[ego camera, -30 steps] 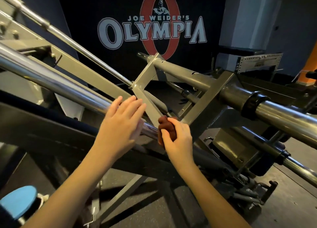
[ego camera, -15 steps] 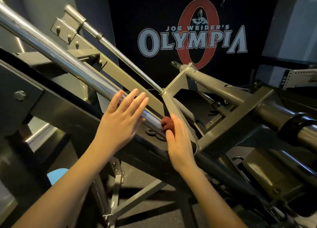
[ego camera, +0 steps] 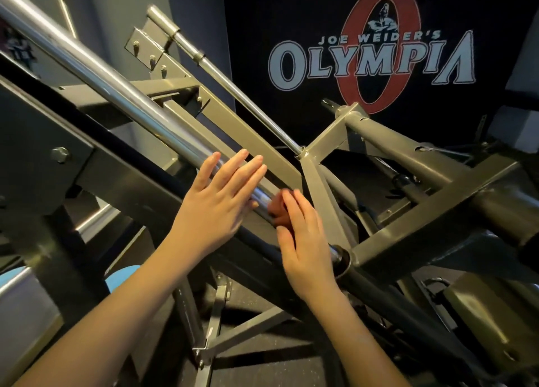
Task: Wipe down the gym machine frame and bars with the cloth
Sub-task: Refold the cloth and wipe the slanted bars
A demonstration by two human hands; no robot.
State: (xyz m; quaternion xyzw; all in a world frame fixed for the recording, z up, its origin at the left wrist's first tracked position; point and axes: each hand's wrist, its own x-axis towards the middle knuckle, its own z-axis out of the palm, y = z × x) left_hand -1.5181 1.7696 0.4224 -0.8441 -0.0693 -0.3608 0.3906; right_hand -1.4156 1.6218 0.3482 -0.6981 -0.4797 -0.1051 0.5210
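- The single view is worn on my head and looks forward and down along both forearms.
- It sits close. My left hand (ego camera: 217, 200) and right hand (ego camera: 306, 241) lie mid-picture, and my forearms enter from the bottom edge.
- The chrome bar (ego camera: 116, 95) under my grip climbs away to the upper left.
- Beyond my grip, the Olympia banner (ego camera: 370, 63) faces the lens, well back.
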